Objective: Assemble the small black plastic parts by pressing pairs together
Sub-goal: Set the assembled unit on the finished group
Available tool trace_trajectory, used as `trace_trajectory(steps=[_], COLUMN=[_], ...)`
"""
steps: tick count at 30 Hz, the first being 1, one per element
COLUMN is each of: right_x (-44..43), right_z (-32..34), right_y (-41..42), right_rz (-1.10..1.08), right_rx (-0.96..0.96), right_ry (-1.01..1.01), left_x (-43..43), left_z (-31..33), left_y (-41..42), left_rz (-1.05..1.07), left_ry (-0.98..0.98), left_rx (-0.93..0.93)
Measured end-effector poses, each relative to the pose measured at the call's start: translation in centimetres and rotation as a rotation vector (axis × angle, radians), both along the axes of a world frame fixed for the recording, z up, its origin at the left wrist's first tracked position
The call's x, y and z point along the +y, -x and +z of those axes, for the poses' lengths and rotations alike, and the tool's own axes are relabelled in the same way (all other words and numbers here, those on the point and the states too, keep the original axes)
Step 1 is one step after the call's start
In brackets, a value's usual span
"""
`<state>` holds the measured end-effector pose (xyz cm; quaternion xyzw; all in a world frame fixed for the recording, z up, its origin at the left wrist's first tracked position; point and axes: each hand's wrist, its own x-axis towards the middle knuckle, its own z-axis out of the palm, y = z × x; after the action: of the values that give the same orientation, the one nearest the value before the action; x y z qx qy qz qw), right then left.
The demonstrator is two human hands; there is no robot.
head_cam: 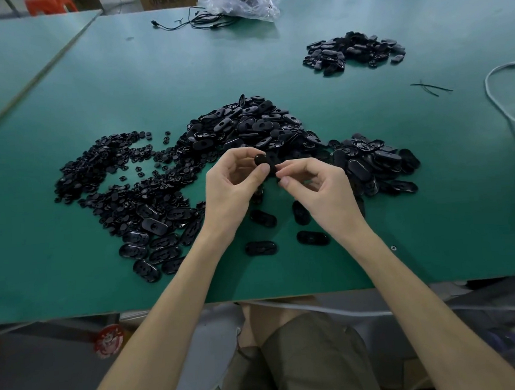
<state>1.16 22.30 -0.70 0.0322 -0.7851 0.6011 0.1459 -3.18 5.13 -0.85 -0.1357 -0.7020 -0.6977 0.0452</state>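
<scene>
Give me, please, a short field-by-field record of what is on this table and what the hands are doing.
Surface: green table
Left hand: pinches a black part between thumb and fingers
Right hand: pinches the same part's right end; whether it also holds a separate piece cannot be told
Middle: pile of oval shells
Left: spread of small round pieces
Far right: separate pile
Near edge: loose ovals
Far edge: plastic bag
Right side: white cable
</scene>
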Motion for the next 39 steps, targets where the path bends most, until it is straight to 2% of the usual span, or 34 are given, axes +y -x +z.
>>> trace_trajectory(steps=[20, 28, 39], right_x=[0.29, 0.10, 0.14], right_z=[-0.02, 0.18, 0.24], right_y=[0.28, 0.03, 0.18], right_rz=[-0.034, 0.001, -0.024], right_rx=[0.028, 0.032, 0.057], right_ry=[0.068, 0.149, 0.201], left_x=[0.39, 0.13, 0.22], left_z=[-0.34, -0.05, 0.10], left_y=[0.24, 0.17, 0.31], left_rz=[-0.177, -0.186, -0.186], left_ry=[0.120, 0.021, 0.019], left_rx=[-0.007, -0.021, -0.039])
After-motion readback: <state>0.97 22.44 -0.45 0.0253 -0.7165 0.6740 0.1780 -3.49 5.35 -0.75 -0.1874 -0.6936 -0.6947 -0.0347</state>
